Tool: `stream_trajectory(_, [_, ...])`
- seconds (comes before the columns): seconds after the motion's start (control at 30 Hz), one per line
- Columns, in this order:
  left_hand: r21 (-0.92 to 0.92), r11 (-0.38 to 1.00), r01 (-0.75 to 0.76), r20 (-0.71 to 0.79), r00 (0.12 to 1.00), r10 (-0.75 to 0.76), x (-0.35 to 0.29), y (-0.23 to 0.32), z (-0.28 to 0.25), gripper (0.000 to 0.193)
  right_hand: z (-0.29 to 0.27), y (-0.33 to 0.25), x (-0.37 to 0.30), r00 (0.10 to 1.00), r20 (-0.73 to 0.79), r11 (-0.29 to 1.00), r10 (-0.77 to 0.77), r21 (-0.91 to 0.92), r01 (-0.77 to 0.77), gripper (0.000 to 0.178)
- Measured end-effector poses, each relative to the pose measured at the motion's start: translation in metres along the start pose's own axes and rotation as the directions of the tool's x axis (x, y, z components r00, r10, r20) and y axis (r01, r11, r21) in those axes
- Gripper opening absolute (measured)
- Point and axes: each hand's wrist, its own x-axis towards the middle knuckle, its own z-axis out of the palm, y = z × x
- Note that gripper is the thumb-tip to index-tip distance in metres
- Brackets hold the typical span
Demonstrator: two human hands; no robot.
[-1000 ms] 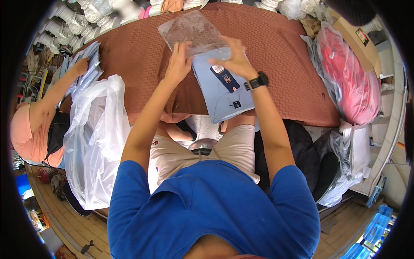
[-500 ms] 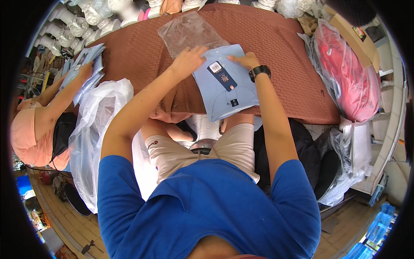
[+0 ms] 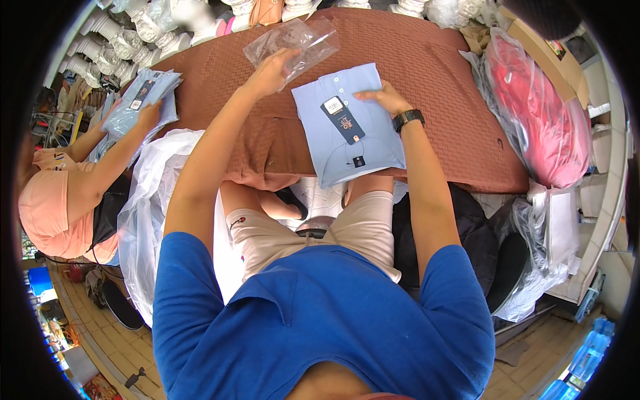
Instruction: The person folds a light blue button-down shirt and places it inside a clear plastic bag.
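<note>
A folded light blue shirt (image 3: 380, 143) with a row of small white buttons lies at the table's near edge. On its front sits a dark hang tag (image 3: 344, 121) with a white label, and lower down a small black square tag (image 3: 360, 161). My right hand (image 3: 388, 100) grips the shirt's upper right edge, thumb on top and the other fingers hidden beneath. Farther left, my left hand (image 3: 272, 71) is closed on a clear plastic bag (image 3: 313, 41), whose far part is raised and creased above the table.
A brown textured cloth covers the table (image 3: 453, 120). At the left, another person (image 3: 80, 180) handles bagged light blue shirts (image 3: 143, 100). White plastic (image 3: 157, 173) hangs beside me. Bagged red cloth (image 3: 533, 113) and a cardboard box (image 3: 550, 60) stand right. White busts (image 3: 123, 43) line the far side.
My left hand has left the shirt, moved up and left, and taken hold of the plastic bag, lifting it partly. The shirt has shifted slightly. The other person's shirts have moved right.
</note>
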Motion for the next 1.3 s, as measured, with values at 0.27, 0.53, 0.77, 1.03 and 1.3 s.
stream_trajectory(0.27, [-0.076, 0.997, 0.026, -0.169, 0.985, -0.039, -0.007, -0.037, 0.027, 0.054, 0.000, 0.002, -0.014, 0.998, -0.070, 0.994, -0.011, 0.105, 0.019, 0.047])
stream_trajectory(0.53, [0.085, 0.995, -0.062, -0.193, 0.978, 0.077, -0.017, -0.032, 0.053, 0.066, -0.005, 0.003, -0.018, 0.998, -0.064, 0.989, -0.012, 0.145, 0.021, 0.050])
stream_trajectory(0.77, [-0.045, 0.999, -0.025, -0.077, 0.997, 0.021, -0.034, -0.003, 0.061, 0.078, -0.006, 0.006, -0.025, 0.995, -0.104, 0.979, 0.000, 0.204, 0.022, 0.049])
stream_trajectory(1.03, [0.270, 0.950, -0.156, 0.007, 0.987, 0.160, -0.040, 0.028, 0.068, 0.080, -0.004, 0.003, -0.023, 0.991, -0.131, 0.985, 0.003, 0.174, 0.020, 0.049])
stream_trajectory(1.3, [0.630, 0.770, -0.098, -0.017, 0.990, 0.140, -0.049, 0.054, 0.091, 0.086, -0.001, -0.003, -0.022, 0.994, -0.113, 0.973, -0.012, 0.230, 0.038, 0.049])
